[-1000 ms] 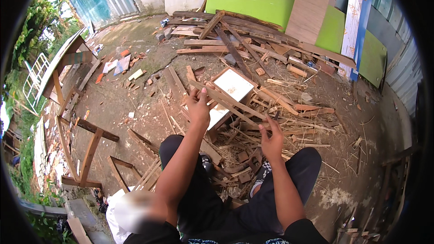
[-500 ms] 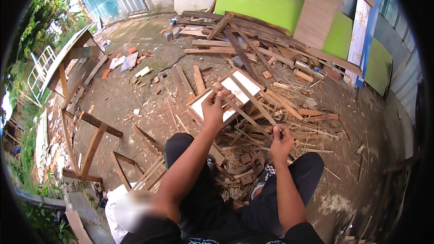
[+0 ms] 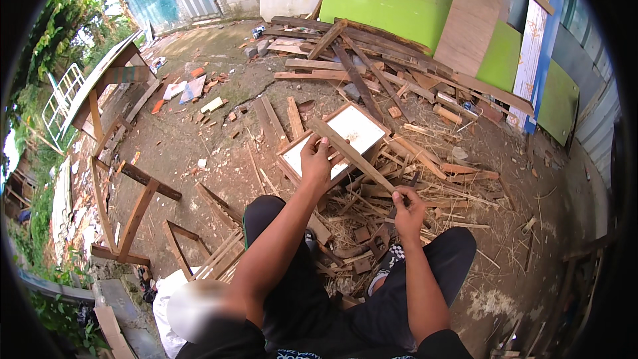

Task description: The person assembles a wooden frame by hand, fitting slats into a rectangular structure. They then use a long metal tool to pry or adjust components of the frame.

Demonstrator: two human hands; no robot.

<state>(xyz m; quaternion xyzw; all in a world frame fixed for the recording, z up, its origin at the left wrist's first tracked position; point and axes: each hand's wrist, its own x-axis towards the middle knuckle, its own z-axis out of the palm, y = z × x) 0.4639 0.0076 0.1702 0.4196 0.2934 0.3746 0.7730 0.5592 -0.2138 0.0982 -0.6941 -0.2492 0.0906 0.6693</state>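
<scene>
**Both hands on one wooden slat, held across a scrap pile**

The person sits on bare dirt ground [image 3: 199,146] with legs in black trousers [image 3: 312,292] bent to either side of a heap of splintered wood offcuts [image 3: 372,226]. The thing in hand is a long, thin, pale-brown wooden slat [image 3: 352,156]. Its long axis runs on a diagonal, from upper left, away from the body, down to lower right, nearer the body.

The left hand [image 3: 316,159] is closed around the far, upper end of the slat, fingers wrapped over it, arm stretched well forward. The right hand [image 3: 409,209] pinches the near, lower end, close in over the right knee. The two hands are well apart, one at each end, so the slat spans the gap between them. The right hand is the nearer to the body; the left reaches further out.

Just behind the slat, and partly crossed by it, lies a flat rectangular white panel in a brown wooden frame [image 3: 345,136], resting on the heap. Whether the slat touches the frame cannot be told.

Beyond lies a stack of long dark planks [image 3: 345,60], and bright green boards [image 3: 392,6] lean against the far wall. To the left stands a rough wooden trestle frame [image 3: 129,206].
</scene>
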